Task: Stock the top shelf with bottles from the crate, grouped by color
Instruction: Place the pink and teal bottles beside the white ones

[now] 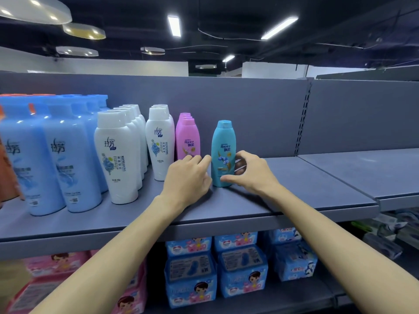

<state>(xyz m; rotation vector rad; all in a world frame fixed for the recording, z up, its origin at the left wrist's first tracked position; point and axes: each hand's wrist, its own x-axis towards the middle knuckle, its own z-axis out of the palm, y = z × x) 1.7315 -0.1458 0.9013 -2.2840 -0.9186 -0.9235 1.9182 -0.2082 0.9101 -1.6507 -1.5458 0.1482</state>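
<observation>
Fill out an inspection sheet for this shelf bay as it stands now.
Surface: grey top shelf, bare to the right.
Job's things: teal bottle upright, apart from the pink bottles; white bottles and blue bottles grouped further left.
Clutter: nothing seen.
Grips: left hand beside the teal bottle; right hand curled round its base.
Cables: cable along the ceiling.
Surroundings: blue packs and pink packs below.
</observation>
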